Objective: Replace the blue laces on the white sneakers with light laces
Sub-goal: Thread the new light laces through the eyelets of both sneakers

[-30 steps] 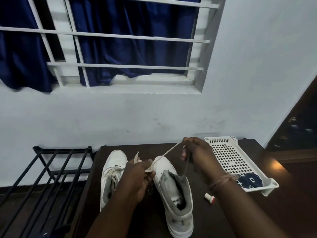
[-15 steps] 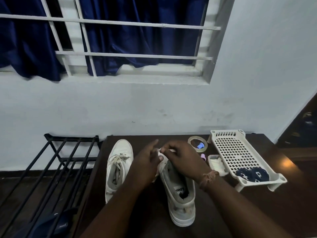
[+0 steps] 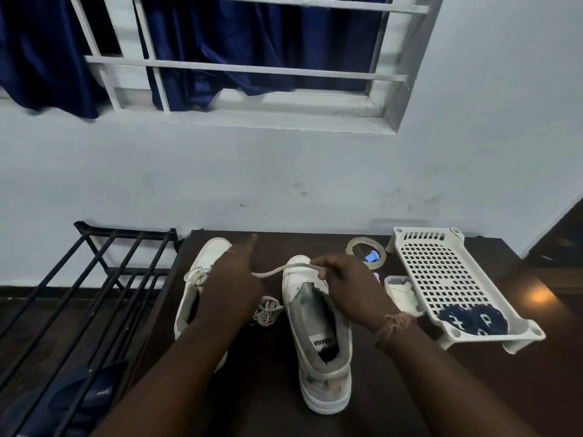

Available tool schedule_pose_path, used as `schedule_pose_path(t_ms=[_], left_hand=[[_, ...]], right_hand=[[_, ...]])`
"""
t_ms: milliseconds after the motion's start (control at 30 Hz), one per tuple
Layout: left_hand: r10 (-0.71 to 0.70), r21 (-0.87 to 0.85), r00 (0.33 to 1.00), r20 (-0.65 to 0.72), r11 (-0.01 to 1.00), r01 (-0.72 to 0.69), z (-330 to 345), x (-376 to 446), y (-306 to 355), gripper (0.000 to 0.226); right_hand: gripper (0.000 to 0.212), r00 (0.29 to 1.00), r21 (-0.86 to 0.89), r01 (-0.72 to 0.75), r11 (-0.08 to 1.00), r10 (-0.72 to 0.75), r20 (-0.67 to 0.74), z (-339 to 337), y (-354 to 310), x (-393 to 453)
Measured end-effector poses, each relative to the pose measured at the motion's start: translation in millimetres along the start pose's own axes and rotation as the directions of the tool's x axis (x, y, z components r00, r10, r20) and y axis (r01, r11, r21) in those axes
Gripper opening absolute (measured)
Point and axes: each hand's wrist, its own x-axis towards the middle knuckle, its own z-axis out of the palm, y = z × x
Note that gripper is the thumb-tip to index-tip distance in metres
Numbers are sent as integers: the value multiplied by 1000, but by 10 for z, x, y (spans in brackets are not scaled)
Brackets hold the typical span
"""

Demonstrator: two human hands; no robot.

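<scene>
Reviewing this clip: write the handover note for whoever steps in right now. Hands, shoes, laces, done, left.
Left hand: pinches the light lace, forefinger straight.
Right hand: pinches the same lace over the right sneaker.
Left sneaker: already laced light.
Blue laces: out, lying in the white tray.
Slack lace is bunched between the shoes.
Left to do: thread the right sneaker's eyelets and tie.

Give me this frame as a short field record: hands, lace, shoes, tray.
left hand: holds light lace, index finger pointing out
right hand: pinches the lace over the toe of right sneaker
light lace: stretched between both hands; slack piled between the shoes
right sneaker: mostly unlaced
left sneaker: laced light
white tray: holds blue laces
</scene>
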Motion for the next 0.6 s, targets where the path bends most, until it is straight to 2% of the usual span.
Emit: schedule_pose_path(t_ms=[67, 133, 200, 267, 300, 367, 467, 533, 600], left_hand=[[113, -27, 959, 259, 994, -109, 120, 30, 116, 80], [143, -246, 924, 356, 968, -55, 216, 56, 152, 73], [175, -401, 933, 315, 915, -36, 270, 80, 117, 50], [184, -368, 951, 248, 926, -83, 277, 90, 51, 25], [169, -349, 959, 226, 934, -83, 276, 89, 15, 20], [135, -297, 967, 218, 953, -66, 294, 94, -49, 16], [65, -264, 976, 206, 965, -9, 401, 80, -91, 11], [13, -230, 985, 170, 973, 27, 463, 82, -109, 11], [-74, -229, 983, 166, 967, 111, 524, 67, -129, 15]], right_hand=[[38, 998, 16, 57, 998, -57, 6, 66, -89, -19], [28, 995, 105, 99, 990, -99, -4, 133, -110, -16], [16, 997, 203, 78, 976, -76, -19, 172, -102, -13], [24, 998, 221, 46, 974, -35, -53, 180, -83, -17], [29, 996, 173, 32, 984, -17, -84, 178, -67, -20], [31, 990, 95, 4, 995, 9, -142, 171, -47, -16], [25, 989, 139, -57, 989, 75, -129, 160, -19, 23], [21, 994, 54, -95, 994, 98, -55, 156, 4, 36], [19, 991, -37, -102, 994, 105, 78, 161, 31, 23]])
